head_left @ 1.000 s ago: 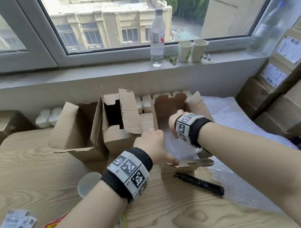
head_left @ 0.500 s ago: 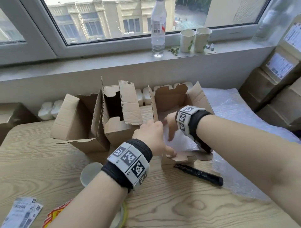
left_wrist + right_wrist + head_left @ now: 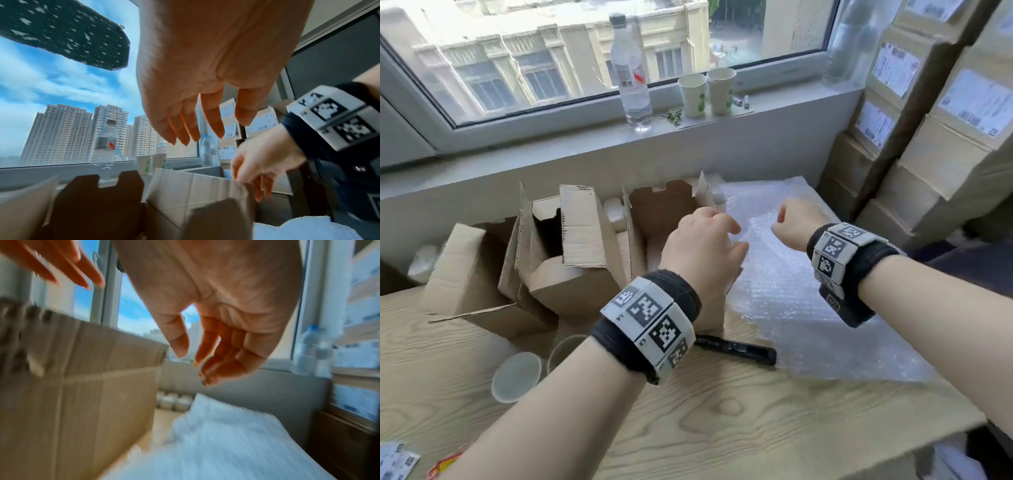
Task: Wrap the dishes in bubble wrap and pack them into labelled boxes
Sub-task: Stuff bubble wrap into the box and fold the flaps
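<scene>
Hands over bubble wrap (image 3: 791,301) at right centre of the head view: our left hand (image 3: 702,253) and right hand (image 3: 792,224) hover just above the sheet spread on the desk (image 3: 722,411), beside an open box (image 3: 664,219). Both wrist views show each grip open, fingers relaxed, holding nothing. We judge the wrap light, limp and slick, best pinched at an edge or corner. Cups (image 3: 517,377) sit lower left.
</scene>
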Available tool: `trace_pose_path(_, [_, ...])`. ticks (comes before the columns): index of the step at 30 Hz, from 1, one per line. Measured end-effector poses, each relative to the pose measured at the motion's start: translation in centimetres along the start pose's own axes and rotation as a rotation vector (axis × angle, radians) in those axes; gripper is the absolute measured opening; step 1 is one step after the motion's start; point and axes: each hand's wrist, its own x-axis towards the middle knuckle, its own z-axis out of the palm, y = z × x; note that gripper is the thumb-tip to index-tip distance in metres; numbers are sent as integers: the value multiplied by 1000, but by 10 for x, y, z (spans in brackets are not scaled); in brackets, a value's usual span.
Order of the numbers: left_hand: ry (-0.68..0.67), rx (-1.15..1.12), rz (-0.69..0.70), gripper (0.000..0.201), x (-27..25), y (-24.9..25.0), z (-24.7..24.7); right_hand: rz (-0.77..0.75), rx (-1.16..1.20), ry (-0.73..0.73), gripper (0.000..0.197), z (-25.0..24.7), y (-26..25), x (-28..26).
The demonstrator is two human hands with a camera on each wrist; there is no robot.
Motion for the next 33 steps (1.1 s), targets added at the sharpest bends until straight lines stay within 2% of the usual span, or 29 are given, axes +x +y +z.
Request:
trace_pose_path(3, [-20,7,25,29,4,26,19,120,-93,-214,69,37,57,-9])
trace_pose_path(5, [-32,6,40,28,8,39,30,136,-134,-298,85,54,78,-18])
trace_pose_path(6, [-41,6,46,28,10,44,35,132,-137,-292,82,60,85,-21])
trace_pose_path(9, [-67,16,52,29,14,57,47,113,-168,-142,43,67,97,-27])
trace_pose_path(11, [-91,20,40,30,17,63,52,115,-118,-78,27,65,102,-26])
trace_pose_path(14, [-139,9,-3,36,22,67,62,128,92,-20,19,55,106,-23])
trace_pose_path(16, [-187,-53,-85,47,28,71,69,87,262,78,28,42,105,-25])
trace_pose_path(18, [-225,-211,-250,63,34,74,75,-28,407,175,28,28,98,-35])
trace_pose_path(20, [-243,-573,-472,73,39,78,78,-192,480,176,22,16,86,-52])
trace_pose_path(21, [-231,-776,-577,70,41,81,76,-281,497,155,23,11,81,-60])
trace_pose_path(23, [-122,-1050,-658,43,43,83,69,-428,520,84,27,7,75,-72])
trace_pose_path(24, [-47,-1077,-639,26,45,81,65,-474,513,31,30,4,75,-75])
trace_pose_path(26, [48,-1080,-556,25,47,76,56,-477,525,-79,37,-2,80,-73])
trace_pose_path(27, [73,-1056,-510,26,48,71,53,-451,555,-72,39,-6,82,-69])
trace_pose_path(29, [112,-938,-429,28,50,62,45,-373,589,77,44,-13,88,-55])
trace_pose_path(31, [141,-852,-355,27,48,59,36,-370,459,185,58,-23,87,-45])
trace_pose_path(33, [148,-813,-266,24,45,57,26,-447,310,132,79,-31,77,-40])
